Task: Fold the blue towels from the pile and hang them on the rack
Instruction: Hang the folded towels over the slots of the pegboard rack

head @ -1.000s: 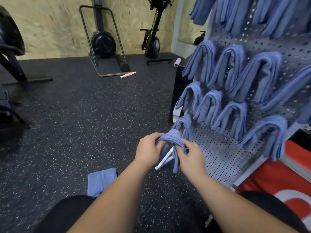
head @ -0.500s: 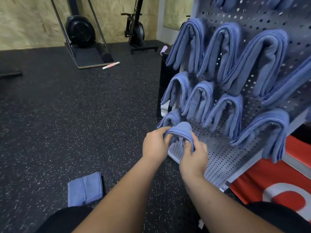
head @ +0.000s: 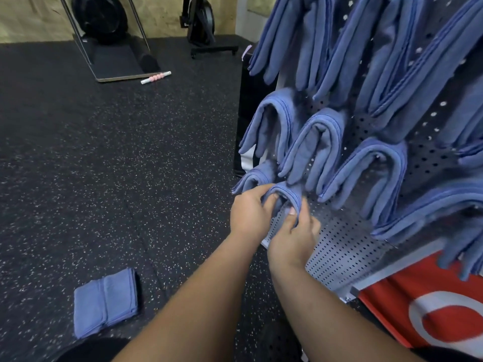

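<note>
A folded blue towel (head: 286,193) arches against the low part of the perforated grey rack (head: 347,246). My left hand (head: 248,211) pinches its left side. On its right side my right hand (head: 294,236) grips it, thumb tip up under the fold. Several other folded blue towels (head: 316,150) hang in rows over the rack above and to the right. One more folded blue towel (head: 104,301) lies flat on the floor at the lower left.
Dark speckled rubber floor (head: 104,178) spreads to the left. A black box (head: 251,105) stands behind the rack's left edge. A red and white panel (head: 428,309) sits below the rack. Gym machines (head: 104,24) and a pink roller stick (head: 156,77) are at the back.
Both hands carried the folded towel up and forward onto the rack's lower row, beside the small towel at the left edge. The view moved closer to the rack.
</note>
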